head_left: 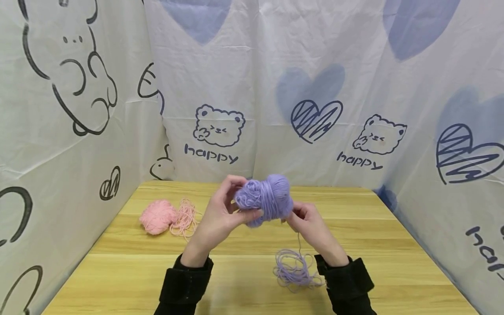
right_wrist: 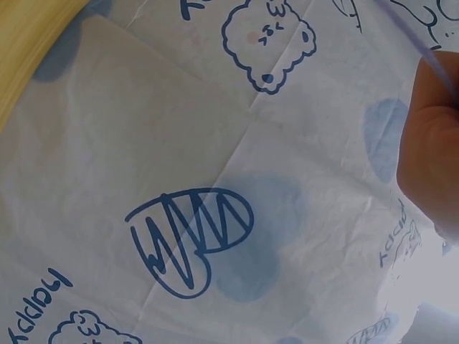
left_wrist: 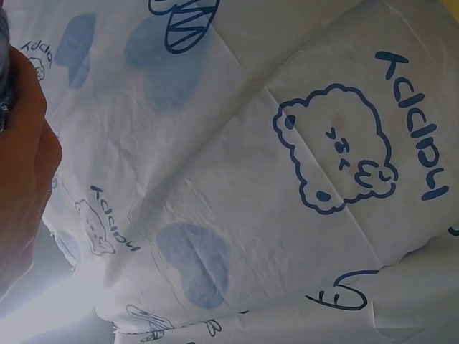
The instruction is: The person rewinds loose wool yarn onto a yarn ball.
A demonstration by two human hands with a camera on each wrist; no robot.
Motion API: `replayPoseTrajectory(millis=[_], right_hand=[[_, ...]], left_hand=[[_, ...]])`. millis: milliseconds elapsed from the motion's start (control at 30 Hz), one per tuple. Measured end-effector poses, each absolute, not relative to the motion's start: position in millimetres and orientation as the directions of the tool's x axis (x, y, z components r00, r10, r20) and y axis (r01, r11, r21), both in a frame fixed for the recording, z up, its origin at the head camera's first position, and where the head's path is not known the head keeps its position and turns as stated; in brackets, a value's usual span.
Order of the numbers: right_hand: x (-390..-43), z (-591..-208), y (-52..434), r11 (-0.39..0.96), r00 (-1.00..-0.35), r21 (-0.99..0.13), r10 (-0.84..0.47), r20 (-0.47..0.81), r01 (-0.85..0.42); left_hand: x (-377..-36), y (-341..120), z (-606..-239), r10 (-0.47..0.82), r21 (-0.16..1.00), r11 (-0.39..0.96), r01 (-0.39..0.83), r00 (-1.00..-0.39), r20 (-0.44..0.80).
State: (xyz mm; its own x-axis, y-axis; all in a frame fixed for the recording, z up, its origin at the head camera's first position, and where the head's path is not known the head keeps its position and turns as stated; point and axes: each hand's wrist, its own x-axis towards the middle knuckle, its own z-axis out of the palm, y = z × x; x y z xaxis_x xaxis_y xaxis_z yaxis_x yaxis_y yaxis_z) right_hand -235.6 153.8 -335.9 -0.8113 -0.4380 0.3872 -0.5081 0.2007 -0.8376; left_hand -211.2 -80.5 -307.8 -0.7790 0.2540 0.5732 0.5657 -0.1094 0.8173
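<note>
1. A white creased fabric backdrop point(head_left: 315, 65) with printed bears, blue hearts and the word "happy" stands on three sides. Both wrist views show mostly this cloth.
2. The light wooden plank desk point(head_left: 244, 280) fills the floor of this corner; its grain runs from left to right.
3. The lilac ball of wool yarn point(head_left: 265, 199) is held in the air above the middle of the desk, between the two hands. It is soft and lumpy, and its long axis lies about left to right.
4. The left hand point(head_left: 220, 214) holds the left end of the ball, fingers curled over the top and thumb below.
5. The right hand point(head_left: 309, 223) is at the lower right of the ball, with curled fingers. A thin lilac strand point(head_left: 299, 240) hangs down from it, so it seems to pinch this strand.
6. A pink fluffy ball of yarn point(head_left: 157, 216) lies on the desk at the left, with loose pink loops point(head_left: 185, 218) beside it.
7. A loose lilac tangle of yarn point(head_left: 295, 269) lies on the desk just beside the right black sleeve point(head_left: 348, 275).
</note>
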Motion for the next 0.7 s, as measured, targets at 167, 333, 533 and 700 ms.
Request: replayPoseTrajectory(millis=[167, 333, 533, 700], right_hand=[[-237.2, -336.6, 153.5, 0.209, -0.805, -0.827, -0.443, 0.395, -0.521], [-237.5, -336.9, 152.3, 0.207, -0.803, -0.831, -0.453, 0.387, -0.517], [-237.5, -335.9, 151.2, 0.198, -0.777, -0.814, -0.483, 0.404, -0.546], [-235.1, -335.1, 152.7, 0.202, -0.762, -0.793, -0.486, 0.428, -0.574]], left_hand=[[-213.1, -78.9, -308.1, 0.203, 0.816, -0.102, 0.568, -0.791, 0.577], [-213.8, -77.0, -308.4, 0.165, 0.831, -0.111, 0.544, -0.815, 0.556], [-216.4, -76.3, -310.8, 0.1, 0.828, -0.087, 0.553, -0.822, 0.56], [-218.7, -72.5, -313.4, 0.061, 0.798, 0.033, 0.602, -0.798, 0.599]])
